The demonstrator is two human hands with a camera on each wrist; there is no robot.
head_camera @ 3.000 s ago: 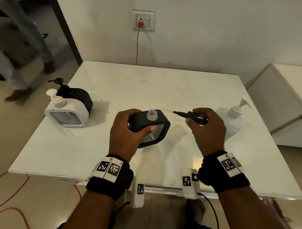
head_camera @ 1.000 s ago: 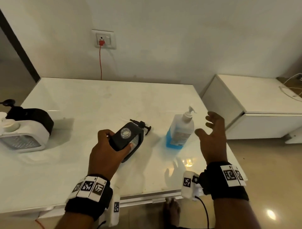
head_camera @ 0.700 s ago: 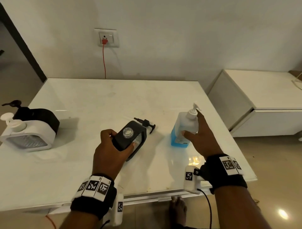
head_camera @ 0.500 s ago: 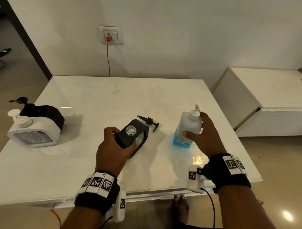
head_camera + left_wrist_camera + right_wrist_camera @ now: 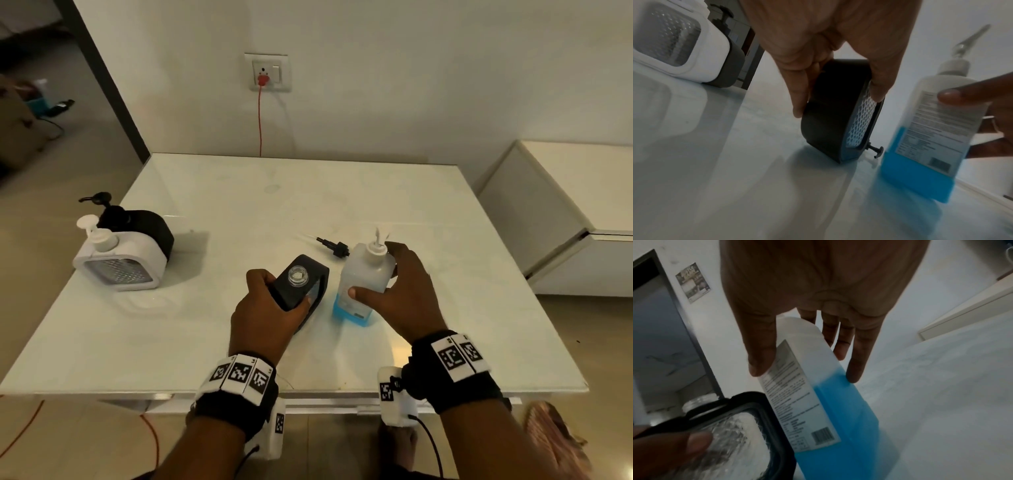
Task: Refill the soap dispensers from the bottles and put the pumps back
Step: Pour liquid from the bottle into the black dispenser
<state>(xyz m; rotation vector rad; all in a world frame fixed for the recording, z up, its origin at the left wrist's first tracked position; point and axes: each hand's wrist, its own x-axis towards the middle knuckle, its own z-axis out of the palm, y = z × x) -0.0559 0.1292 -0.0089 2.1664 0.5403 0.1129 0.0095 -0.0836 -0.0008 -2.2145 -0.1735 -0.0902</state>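
Observation:
My left hand (image 5: pixel 270 308) grips a black soap dispenser (image 5: pixel 301 284) near the table's front; its clear neck (image 5: pixel 297 274) is uncapped. In the left wrist view the black dispenser (image 5: pixel 840 113) stands tilted on the tabletop between thumb and fingers. Its black pump (image 5: pixel 334 246) lies on the table just behind it. My right hand (image 5: pixel 400 294) holds a clear bottle of blue soap (image 5: pixel 363 284) right beside the dispenser, thumb on the front, fingers behind. In the right wrist view the bottle (image 5: pixel 830 395) is about half full, its white pump fitted.
A white dispenser (image 5: pixel 120 260) and another black dispenser (image 5: pixel 144 226), both with pumps on, stand at the table's (image 5: pixel 239 212) left edge. A white cabinet (image 5: pixel 565 219) is to the right. A red cord (image 5: pixel 260 116) hangs from the wall socket.
The pump left my right hand and now lies on the table. That hand reached right, took the blue soap bottle and drew it next to the black dispenser.

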